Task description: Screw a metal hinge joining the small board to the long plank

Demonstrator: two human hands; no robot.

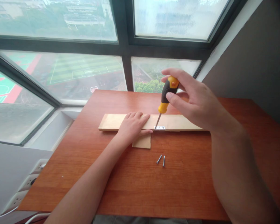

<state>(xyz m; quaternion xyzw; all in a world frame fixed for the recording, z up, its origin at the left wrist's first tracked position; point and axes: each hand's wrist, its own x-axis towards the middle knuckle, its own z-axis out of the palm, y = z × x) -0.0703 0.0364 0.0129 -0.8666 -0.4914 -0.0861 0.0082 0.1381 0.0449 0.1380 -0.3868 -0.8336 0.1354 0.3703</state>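
The tabletop [135, 193] carries all parts. The long wooden board [172, 120] lies across it; its right end is hidden behind the right wrist. Status, as judged: board and plate positioned, fastening in progress at the plate's left end, remaining fastening outstanding.

Right grip [193, 96]: thumb and fingers pinch the screwdriver handle, above and to the right of the plate. Left grip [133, 124]: fingers extended over the board's top face, thumb along its front edge, just left of the plate; clamping force cannot be told.

Small wooden piece [143, 143]: projects from beneath the board's front edge, below the left grip.

Screwdriver [165, 93]: tilted, handle leaning right, tip at the plate's left end. Whether a screw sits under the tip is too small to confirm.

Metal plate [161, 128]: at the board's front edge, between both grips.

Two screws [163, 161]: loose on the tabletop in front of the plate, apparently not yet fitted.
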